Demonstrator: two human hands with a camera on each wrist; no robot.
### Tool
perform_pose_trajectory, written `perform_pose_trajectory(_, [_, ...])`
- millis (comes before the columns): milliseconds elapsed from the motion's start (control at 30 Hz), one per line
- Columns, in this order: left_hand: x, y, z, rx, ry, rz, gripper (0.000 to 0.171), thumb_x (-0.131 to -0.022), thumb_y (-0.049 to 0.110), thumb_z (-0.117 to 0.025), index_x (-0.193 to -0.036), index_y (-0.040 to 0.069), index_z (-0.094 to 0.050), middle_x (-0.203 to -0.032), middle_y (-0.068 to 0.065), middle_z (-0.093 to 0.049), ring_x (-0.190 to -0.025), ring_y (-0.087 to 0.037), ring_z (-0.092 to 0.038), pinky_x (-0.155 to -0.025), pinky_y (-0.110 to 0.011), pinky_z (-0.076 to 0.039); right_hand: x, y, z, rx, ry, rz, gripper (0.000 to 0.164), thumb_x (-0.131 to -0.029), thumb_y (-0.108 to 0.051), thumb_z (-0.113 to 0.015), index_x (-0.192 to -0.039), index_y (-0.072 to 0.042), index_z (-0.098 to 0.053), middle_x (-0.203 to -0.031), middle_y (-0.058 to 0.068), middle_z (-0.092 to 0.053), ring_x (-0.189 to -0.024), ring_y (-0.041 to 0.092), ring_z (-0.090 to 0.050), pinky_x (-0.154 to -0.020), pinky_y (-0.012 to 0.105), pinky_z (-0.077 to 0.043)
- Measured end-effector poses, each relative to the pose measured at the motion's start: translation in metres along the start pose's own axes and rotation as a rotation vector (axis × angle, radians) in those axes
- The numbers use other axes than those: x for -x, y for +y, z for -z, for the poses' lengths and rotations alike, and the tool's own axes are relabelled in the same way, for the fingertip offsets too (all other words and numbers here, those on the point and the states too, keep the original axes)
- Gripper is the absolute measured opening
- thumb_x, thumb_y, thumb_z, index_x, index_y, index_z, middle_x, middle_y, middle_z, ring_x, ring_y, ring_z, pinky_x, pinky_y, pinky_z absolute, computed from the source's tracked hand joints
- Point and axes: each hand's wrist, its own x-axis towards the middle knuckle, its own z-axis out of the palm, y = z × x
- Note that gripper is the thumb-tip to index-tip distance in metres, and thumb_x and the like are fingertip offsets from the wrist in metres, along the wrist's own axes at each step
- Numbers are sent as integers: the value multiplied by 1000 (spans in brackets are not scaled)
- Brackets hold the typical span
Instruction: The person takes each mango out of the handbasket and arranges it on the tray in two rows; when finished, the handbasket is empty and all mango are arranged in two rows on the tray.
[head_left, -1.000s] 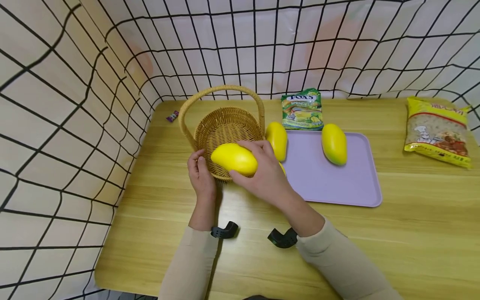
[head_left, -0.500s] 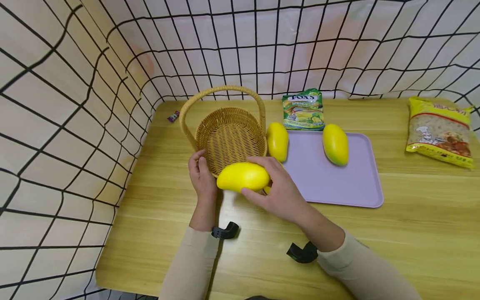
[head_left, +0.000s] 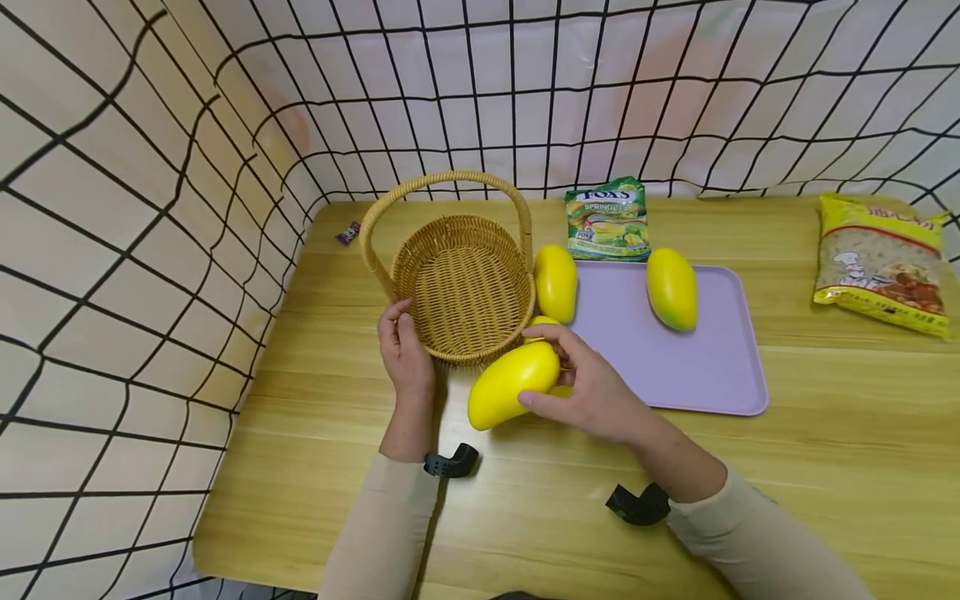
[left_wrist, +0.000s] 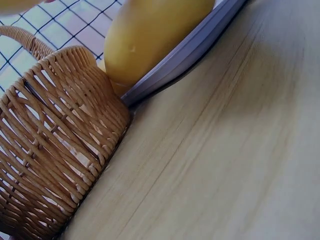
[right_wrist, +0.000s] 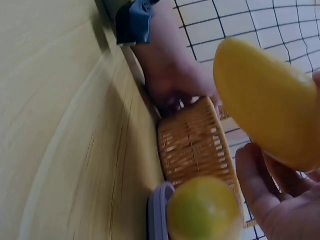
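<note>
My right hand (head_left: 600, 396) grips a yellow mango (head_left: 512, 387) between thumb and fingers, tilted and held above the table just in front of the wicker basket (head_left: 468, 292). The right wrist view shows this mango (right_wrist: 265, 100) held clear of the surface. At the basket's left front, my left hand (head_left: 407, 358) rests against its side with relaxed fingers. Only the basket's woven bottom shows inside it. One mango (head_left: 556, 283) lies close to the basket's right side, and another mango (head_left: 671, 289) on the lilac tray (head_left: 690, 375). A further mango (head_left: 543, 322) is mostly hidden behind my right hand.
Behind the tray lies a green candy bag (head_left: 607, 221). A yellow-edged food bag (head_left: 881, 267) is at the far right. Left of the basket sits a small purple wrapped sweet (head_left: 348, 233). Grid-patterned cloth (head_left: 570, 92) stands at the table's back and left.
My right hand has drawn the mango from over the basket toward me and to the right, turning its free end nearer me. My left hand and the basket stay in place.
</note>
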Motion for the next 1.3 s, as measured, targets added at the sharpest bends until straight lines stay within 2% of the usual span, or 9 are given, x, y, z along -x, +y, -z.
perform_pose_trajectory(100, [0,0,-1,8,0,2,32,-106,14,-41,-126,-3,-57,-136,-13,-55,-131,-25,-50,-109,-35,-38,2,6,5,-101,-18,21,68,-86,-2,-76,-143,-2,-40,-136,18,-49,-107,23,-60,-88,27,-58])
perform_pose_trajectory(267, [0,0,-1,34,9,18,32,-105,15,-42,-126,-4,-58,-137,-10,-53,-124,-28,-52,-101,-35,-44,4,12,12,-238,-44,48,73,-86,6,-72,-147,-2,-33,-133,19,-48,-107,18,-61,-87,28,-59])
perform_pose_trajectory(367, [0,0,-1,42,12,25,33,-105,15,-42,-126,-5,-57,-138,-10,-52,-123,-28,-52,-100,-35,-43,6,14,16,-251,-32,38,77,-86,6,-71,-151,-2,-30,-130,18,-50,-105,17,-63,-87,28,-59])
perform_pose_trajectory(533, [0,0,-1,47,11,34,33,-105,16,-42,-126,-5,-56,-138,-9,-52,-121,-29,-52,-98,-35,-44,9,18,22,-222,26,15,71,-89,5,-68,-150,6,-32,-131,18,-53,-105,15,-65,-88,26,-59])
perform_pose_trajectory(767, [0,0,-1,48,11,26,31,-105,16,-42,-125,-3,-58,-138,-9,-52,-121,-28,-52,-99,-35,-44,17,20,36,-251,80,37,55,-93,5,-57,-144,12,-39,-124,1,-62,-102,11,-65,-89,23,-58])
perform_pose_trajectory(900, [0,0,-2,49,9,26,31,-106,17,-42,-124,-2,-58,-138,-9,-52,-122,-28,-51,-100,-35,-44,20,23,43,-287,89,63,50,-97,1,-49,-146,8,-40,-126,-1,-63,-104,10,-64,-90,22,-56])
perform_pose_trajectory(1000, [0,0,-1,44,12,22,29,-106,16,-42,-123,0,-59,-138,-10,-52,-125,-27,-51,-102,-35,-42,23,24,48,-371,66,50,49,-100,-1,-45,-148,-1,-39,-130,1,-61,-108,12,-63,-92,24,-57])
perform_pose_trajectory(1100, [0,0,-1,42,12,17,29,-106,16,-42,-123,1,-59,-138,-10,-52,-126,-27,-51,-103,-35,-42,26,25,53,-433,43,16,51,-102,-4,-42,-152,-7,-35,-134,1,-57,-112,12,-62,-94,26,-56])
perform_pose_trajectory(1300, [1,1,-2,50,12,17,29,-105,15,-42,-123,-1,-58,-136,-9,-53,-122,-29,-53,-100,-37,-44,31,29,63,-447,52,-89,55,-107,-11,-30,-161,-20,-21,-138,1,-45,-112,9,-60,-93,27,-57])
